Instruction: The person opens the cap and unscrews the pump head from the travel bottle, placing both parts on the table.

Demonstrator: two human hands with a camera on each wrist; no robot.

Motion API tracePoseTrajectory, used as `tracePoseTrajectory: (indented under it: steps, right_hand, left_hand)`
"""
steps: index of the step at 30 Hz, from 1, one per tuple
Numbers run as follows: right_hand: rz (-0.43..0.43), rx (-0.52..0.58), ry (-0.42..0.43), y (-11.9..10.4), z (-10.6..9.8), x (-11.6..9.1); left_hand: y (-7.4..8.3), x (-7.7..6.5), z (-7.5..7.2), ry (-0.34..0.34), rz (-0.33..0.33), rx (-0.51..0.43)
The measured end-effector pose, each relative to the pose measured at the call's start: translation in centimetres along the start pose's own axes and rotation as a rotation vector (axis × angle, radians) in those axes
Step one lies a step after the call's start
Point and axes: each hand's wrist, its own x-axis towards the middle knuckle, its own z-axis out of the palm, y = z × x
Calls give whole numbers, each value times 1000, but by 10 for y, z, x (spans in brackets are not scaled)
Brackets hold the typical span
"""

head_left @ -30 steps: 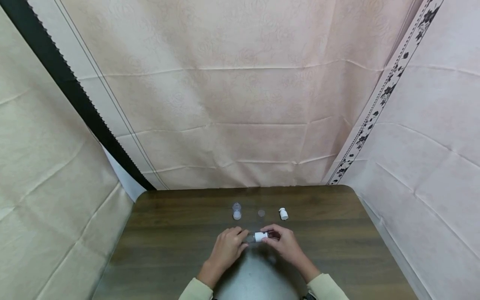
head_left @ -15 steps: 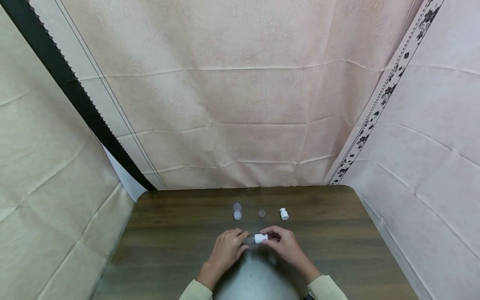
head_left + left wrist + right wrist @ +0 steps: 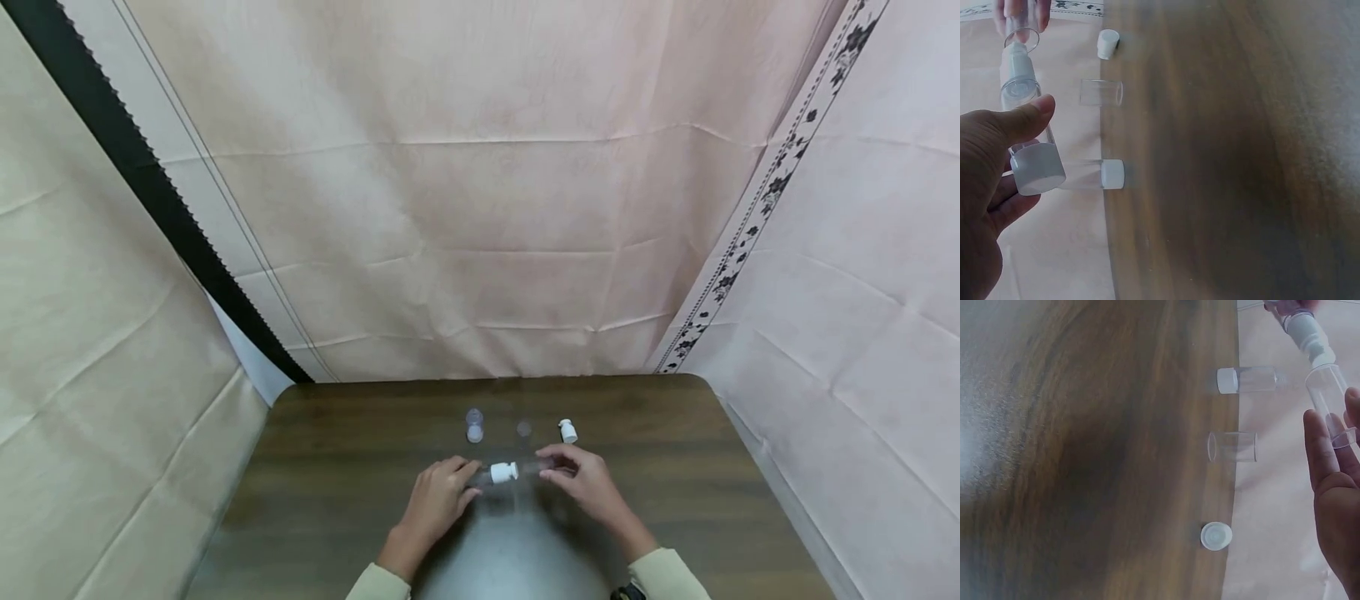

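In the head view my left hand (image 3: 431, 508) grips a clear pump bottle by its body. Its white pump top (image 3: 504, 472) points right, and its white base (image 3: 1038, 170) shows below my thumb in the left wrist view. To the right, my right hand (image 3: 596, 492) pinches a clear cylindrical cap (image 3: 1327, 394) between thumb and fingers. The cap's open rim faces the pump's tip, roughly in line with it; whether they touch, I cannot tell. Both are held above the table.
Farther back on the brown wooden table (image 3: 337, 467) stand a clear bottle with a white base (image 3: 474, 427), a second clear cap (image 3: 1235, 447) and a white pump top (image 3: 567, 431). Pale patterned cloth (image 3: 480, 208) hangs behind and at both sides.
My right hand has moved right with the clear cap, drawing it off the pump top. My left hand has shifted slightly left with the bottle, so more of the white pump top shows.
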Motion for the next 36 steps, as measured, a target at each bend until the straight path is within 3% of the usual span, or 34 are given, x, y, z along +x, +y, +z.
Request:
tracePoseTrajectory:
  steps: [7, 15, 21, 36]
  right_hand:
    - [-19, 8, 35, 2, 5, -2]
    - [-84, -63, 90, 1, 8, -1]
    - [-30, -120, 100, -1, 7, 3]
    - [-148, -409, 126, 10, 22, 18]
  left_hand:
    - [1, -4, 2, 30, -41, 2]
    - [0, -7, -1, 45, -85, -16]
    - [-2, -8, 0, 56, -101, -47]
    - [-5, -9, 3, 95, -148, -108]
